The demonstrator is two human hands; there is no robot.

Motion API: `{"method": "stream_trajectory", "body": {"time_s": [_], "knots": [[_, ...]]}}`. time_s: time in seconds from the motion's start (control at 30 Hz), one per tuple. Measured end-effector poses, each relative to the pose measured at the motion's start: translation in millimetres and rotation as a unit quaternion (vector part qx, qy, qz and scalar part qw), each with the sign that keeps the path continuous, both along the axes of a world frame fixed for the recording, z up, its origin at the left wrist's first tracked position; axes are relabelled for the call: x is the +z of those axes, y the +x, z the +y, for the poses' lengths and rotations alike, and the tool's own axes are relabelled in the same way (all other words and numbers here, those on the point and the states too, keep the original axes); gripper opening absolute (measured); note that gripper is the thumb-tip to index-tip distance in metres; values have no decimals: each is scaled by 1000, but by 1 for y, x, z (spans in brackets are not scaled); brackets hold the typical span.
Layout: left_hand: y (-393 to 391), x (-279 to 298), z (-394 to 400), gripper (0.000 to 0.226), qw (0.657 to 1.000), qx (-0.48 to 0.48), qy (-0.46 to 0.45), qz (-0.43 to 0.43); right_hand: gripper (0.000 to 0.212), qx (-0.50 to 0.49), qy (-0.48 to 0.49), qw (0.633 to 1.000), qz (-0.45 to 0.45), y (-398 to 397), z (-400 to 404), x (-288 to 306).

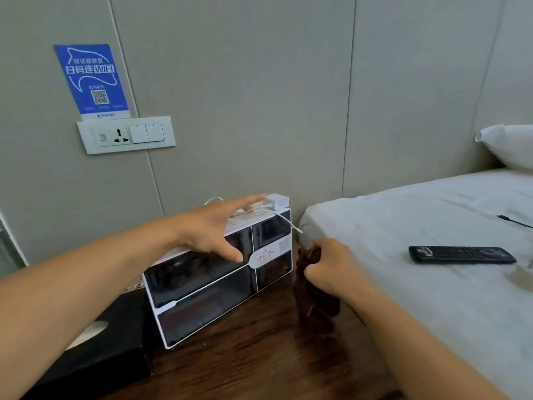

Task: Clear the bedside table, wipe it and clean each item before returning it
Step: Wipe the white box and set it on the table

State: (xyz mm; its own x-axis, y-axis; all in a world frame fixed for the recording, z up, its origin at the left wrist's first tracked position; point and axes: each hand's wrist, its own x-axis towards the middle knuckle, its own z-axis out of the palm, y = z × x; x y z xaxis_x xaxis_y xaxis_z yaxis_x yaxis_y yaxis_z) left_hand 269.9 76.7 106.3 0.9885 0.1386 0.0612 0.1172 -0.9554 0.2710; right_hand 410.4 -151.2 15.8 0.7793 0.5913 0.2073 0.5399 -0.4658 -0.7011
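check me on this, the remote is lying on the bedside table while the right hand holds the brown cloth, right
Not quite. The head view shows the remote lying on the bed, not on the bedside table. The rest stands: the right hand does hold the brown cloth.

A single head-worn wide-angle camera looks forward and down from close above the dark brown wooden bedside table (259, 356), whose near edge runs off the bottom of the frame. It faces the grey panelled wall (259, 96) behind the table's far edge, where the lens bends the panel seams. Both forearms enter from the bottom corners, the left hand (219, 226) and right hand (328, 267) reaching mid-frame. The white-sheeted bed (432, 215) fills the right side, beside the table's right edge.
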Motion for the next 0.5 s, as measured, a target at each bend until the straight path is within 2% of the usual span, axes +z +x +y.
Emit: {"method": "stream_trajectory", "body": {"time_s": [0.27,0.33,0.43,0.5], "knots": [[-2,-4,-1,122,999,-49,-2,16,15,-74,54,996,14,14,-24,21],[-2,-1,-1,106,999,-37,-21,7,14,-72,63,995,12,11,-21,25],[2,10,4,71,996,5,-85,-5,15,-65,77,995,8,7,-19,29],[7,17,13,48,997,26,-67,-1,16,-69,86,994,11,6,-18,31]]}}
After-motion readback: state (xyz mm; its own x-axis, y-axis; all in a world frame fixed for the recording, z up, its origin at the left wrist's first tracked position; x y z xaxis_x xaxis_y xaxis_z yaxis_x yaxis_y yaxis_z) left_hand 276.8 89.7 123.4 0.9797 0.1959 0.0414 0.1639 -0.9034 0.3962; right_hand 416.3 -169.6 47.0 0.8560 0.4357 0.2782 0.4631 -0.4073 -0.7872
